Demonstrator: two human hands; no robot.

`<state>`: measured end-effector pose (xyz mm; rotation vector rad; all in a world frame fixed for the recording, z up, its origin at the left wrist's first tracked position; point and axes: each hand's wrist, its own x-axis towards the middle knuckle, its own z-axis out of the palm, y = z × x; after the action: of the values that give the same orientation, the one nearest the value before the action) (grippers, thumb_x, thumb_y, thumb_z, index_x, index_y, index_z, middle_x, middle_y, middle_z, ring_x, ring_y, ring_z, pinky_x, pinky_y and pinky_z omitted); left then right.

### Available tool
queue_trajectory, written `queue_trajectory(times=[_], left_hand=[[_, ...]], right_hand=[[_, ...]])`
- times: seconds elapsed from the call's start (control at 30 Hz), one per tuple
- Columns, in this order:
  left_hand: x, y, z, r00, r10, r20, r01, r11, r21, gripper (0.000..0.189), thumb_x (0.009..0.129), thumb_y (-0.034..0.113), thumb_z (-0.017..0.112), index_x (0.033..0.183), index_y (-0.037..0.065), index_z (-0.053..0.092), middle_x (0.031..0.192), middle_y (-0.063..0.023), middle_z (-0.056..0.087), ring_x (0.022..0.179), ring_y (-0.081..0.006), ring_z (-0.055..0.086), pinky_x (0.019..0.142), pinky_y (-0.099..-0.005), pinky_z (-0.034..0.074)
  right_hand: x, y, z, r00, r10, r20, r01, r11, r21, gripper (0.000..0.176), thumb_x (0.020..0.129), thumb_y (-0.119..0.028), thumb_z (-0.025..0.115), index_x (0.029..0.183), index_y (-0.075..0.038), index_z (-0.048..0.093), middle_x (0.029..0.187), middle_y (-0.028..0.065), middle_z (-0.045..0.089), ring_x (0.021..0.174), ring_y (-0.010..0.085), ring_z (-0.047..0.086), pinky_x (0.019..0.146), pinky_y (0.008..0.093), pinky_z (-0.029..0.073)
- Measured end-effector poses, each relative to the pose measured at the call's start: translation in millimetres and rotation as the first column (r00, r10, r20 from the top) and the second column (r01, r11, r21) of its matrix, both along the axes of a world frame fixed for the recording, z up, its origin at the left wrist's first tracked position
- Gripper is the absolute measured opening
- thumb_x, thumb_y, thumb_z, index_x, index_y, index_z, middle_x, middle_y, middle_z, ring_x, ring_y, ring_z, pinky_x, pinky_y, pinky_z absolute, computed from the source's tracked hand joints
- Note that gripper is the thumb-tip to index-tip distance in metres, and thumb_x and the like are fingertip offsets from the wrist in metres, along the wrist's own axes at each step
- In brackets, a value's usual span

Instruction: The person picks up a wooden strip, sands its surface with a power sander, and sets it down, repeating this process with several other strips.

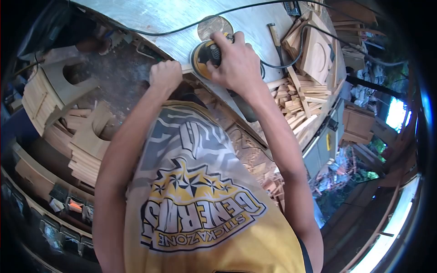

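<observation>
My right hand (pixel 239 63) is wrapped over a yellow and black power sander (pixel 205 55) near the front edge of the metal-topped table (pixel 180 43). Just left of it, my left hand (pixel 165 75) is closed in a fist on the end of a pale wooden strip (pixel 187 68). The strip runs from that fist toward the sander's pad, and most of it is hidden by the hand and the tool. Behind the sander a round, brownish disc-shaped patch (pixel 213 26) shows on the tabletop.
A black cable (pixel 182 28) crosses the tabletop. To the right lie a wooden-handled tool (pixel 275 35), a pile of small wood pieces (pixel 302 98) and a panel with a round shape (pixel 317 57). Stacked cut boards (pixel 88 145) stand at left.
</observation>
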<state>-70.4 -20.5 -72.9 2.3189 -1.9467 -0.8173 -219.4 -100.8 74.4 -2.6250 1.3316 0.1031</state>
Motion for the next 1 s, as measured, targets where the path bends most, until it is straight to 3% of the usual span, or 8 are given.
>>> queue_trajectory(times=[0.07, 0.23, 0.4, 0.5, 0.63, 0.77, 0.9, 1.0], left_hand=[[2, -3, 2, 1.000, -0.002, 0.028, 0.000, 0.998, 0.060, 0.023, 0.089, 0.015, 0.056, 0.091, 0.004, 0.076, 0.093, -0.0223, 0.074, 0.087, -0.0396, 0.074, 0.079, -0.0503, 0.057], [6, -2, 3, 0.996, -0.048, 0.073, 0.049, 0.999, -0.006, 0.022, 0.088, 0.012, 0.056, 0.090, 0.004, 0.077, 0.092, -0.0203, 0.075, 0.086, -0.0380, 0.074, 0.076, -0.0476, 0.059], [8, -4, 4, 0.995, -0.015, 0.096, 0.015, 1.000, 0.003, 0.023, 0.089, 0.013, 0.056, 0.092, 0.004, 0.077, 0.093, -0.0200, 0.075, 0.087, -0.0368, 0.075, 0.077, -0.0475, 0.059], [9, -6, 4, 0.993, -0.040, 0.113, 0.038, 0.999, 0.017, 0.023, 0.090, 0.014, 0.056, 0.091, 0.005, 0.076, 0.093, -0.0197, 0.075, 0.087, -0.0364, 0.075, 0.077, -0.0475, 0.059], [9, -7, 4, 0.993, -0.050, 0.110, 0.049, 0.999, 0.018, 0.023, 0.090, 0.014, 0.055, 0.091, 0.004, 0.076, 0.093, -0.0198, 0.075, 0.088, -0.0364, 0.075, 0.078, -0.0475, 0.059], [8, -7, 3, 0.992, -0.045, 0.120, 0.042, 0.999, 0.025, 0.023, 0.089, 0.014, 0.056, 0.090, 0.005, 0.077, 0.093, -0.0204, 0.075, 0.088, -0.0369, 0.075, 0.078, -0.0476, 0.059], [9, -11, 5, 0.992, -0.045, 0.115, 0.039, 0.998, 0.056, 0.023, 0.088, 0.014, 0.056, 0.087, 0.006, 0.077, 0.091, -0.0202, 0.075, 0.086, -0.0372, 0.075, 0.078, -0.0480, 0.059], [11, -9, 0, 0.992, -0.039, 0.121, 0.039, 0.999, 0.004, 0.023, 0.088, 0.014, 0.056, 0.087, 0.006, 0.077, 0.090, -0.0199, 0.075, 0.085, -0.0372, 0.075, 0.077, -0.0486, 0.059]], right_hand=[[2, 0, 0, 0.999, -0.007, 0.035, 0.007, 1.000, 0.003, 0.054, 0.077, -0.029, 0.078, 0.124, -0.019, 0.055, 0.104, 0.0242, 0.055, 0.085, 0.0463, 0.066, 0.074, 0.0514, 0.057], [-42, -19, 3, 0.990, -0.141, -0.011, 0.141, 0.988, 0.068, 0.058, 0.076, -0.027, 0.077, 0.130, -0.022, 0.054, 0.114, 0.0270, 0.053, 0.091, 0.0509, 0.065, 0.072, 0.0539, 0.058], [-103, -48, 6, 0.977, -0.201, -0.067, 0.196, 0.978, -0.072, 0.058, 0.076, -0.031, 0.079, 0.128, -0.017, 0.058, 0.107, 0.0239, 0.060, 0.093, 0.0422, 0.069, 0.081, 0.0494, 0.056], [-109, -51, 15, 0.961, -0.262, -0.093, 0.255, 0.963, -0.086, 0.058, 0.076, -0.032, 0.079, 0.129, -0.017, 0.058, 0.108, 0.0233, 0.060, 0.092, 0.0430, 0.068, 0.082, 0.0494, 0.056], [-94, -44, 16, 0.973, -0.228, -0.039, 0.223, 0.969, -0.109, 0.061, 0.077, -0.032, 0.079, 0.131, -0.016, 0.056, 0.108, 0.0247, 0.060, 0.091, 0.0429, 0.069, 0.083, 0.0488, 0.056], [-61, -32, 4, 0.981, -0.188, -0.038, 0.190, 0.981, 0.043, 0.059, 0.078, -0.030, 0.075, 0.133, -0.019, 0.055, 0.111, 0.0267, 0.056, 0.088, 0.0465, 0.067, 0.077, 0.0538, 0.057], [-20, -8, 6, 0.994, -0.111, 0.002, 0.110, 0.991, 0.082, 0.062, 0.076, -0.029, 0.079, 0.132, -0.019, 0.054, 0.112, 0.0270, 0.055, 0.090, 0.0479, 0.066, 0.069, 0.0510, 0.059], [-5, 3, 4, 0.999, -0.048, 0.022, 0.046, 0.997, 0.059, 0.058, 0.077, -0.030, 0.078, 0.129, -0.021, 0.054, 0.106, 0.0238, 0.056, 0.087, 0.0447, 0.067, 0.074, 0.0533, 0.058]])
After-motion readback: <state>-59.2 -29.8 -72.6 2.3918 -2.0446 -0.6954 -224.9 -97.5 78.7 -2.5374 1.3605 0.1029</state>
